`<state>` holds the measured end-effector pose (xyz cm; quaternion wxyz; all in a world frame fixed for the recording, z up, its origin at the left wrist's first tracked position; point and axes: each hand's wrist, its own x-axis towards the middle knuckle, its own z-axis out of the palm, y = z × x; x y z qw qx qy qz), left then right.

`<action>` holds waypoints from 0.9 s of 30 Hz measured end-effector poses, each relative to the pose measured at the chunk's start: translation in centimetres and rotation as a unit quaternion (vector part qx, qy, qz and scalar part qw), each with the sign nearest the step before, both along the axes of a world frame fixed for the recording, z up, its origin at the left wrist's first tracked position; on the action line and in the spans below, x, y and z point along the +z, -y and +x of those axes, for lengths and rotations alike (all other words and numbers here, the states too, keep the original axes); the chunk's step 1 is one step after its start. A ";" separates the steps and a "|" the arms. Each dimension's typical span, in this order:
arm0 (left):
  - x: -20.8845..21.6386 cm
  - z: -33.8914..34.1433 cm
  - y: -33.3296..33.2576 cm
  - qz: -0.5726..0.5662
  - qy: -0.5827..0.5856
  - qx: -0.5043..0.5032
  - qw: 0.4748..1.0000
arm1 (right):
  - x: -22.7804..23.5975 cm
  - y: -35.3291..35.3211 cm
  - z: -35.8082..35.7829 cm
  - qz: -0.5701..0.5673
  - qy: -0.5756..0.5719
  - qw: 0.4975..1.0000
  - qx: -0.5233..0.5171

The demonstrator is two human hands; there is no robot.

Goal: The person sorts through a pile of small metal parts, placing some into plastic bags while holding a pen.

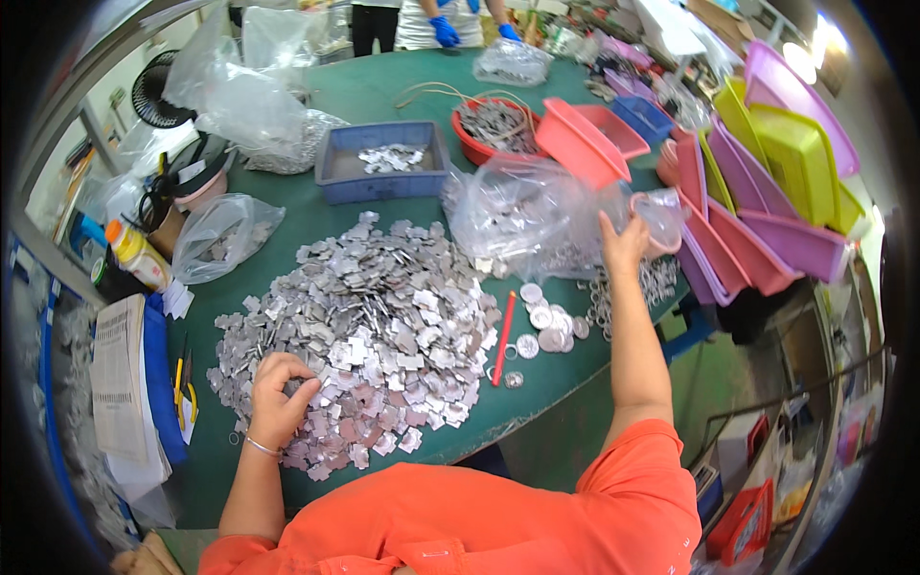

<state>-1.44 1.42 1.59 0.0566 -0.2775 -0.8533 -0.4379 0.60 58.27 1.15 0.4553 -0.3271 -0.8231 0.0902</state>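
Note:
A wide heap of small flat silvery metal pieces [383, 316] covers the middle of the green table. At its near left edge my left hand [278, 398] is curled with thumb and fingers close together; what lies inside them is hidden. My right hand [625, 244] reaches far to the right and grips a clear plastic bag [522, 216], which has some metal pieces in it. Under and beside the bag lie metal rings [656, 283] and round silvery discs [553, 337]. A red pen-like stick [504, 340] rests between the heap and the discs.
Behind the heap stands a blue-grey bin [383, 187] holding a few pieces. Farther right are a red basin [474, 149] of metal parts and stacked coloured baskets [795, 144]. Yellow-handled pliers [182, 393] lie left. Someone wearing blue gloves [446, 32] stands across the table [364, 91].

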 end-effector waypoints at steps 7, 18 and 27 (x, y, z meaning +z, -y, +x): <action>0.3 0.4 0.3 0.008 0.017 0.028 0.999 | 0.2 0.8 -5.9 -0.179 0.035 0.976 0.115; -0.4 0.6 0.3 0.000 0.040 0.031 0.999 | -3.2 9.9 -7.0 -0.240 0.021 0.897 0.371; -0.3 0.4 -0.2 -0.017 0.025 0.019 0.999 | 0.7 -0.1 -1.5 -0.120 0.295 0.945 -0.073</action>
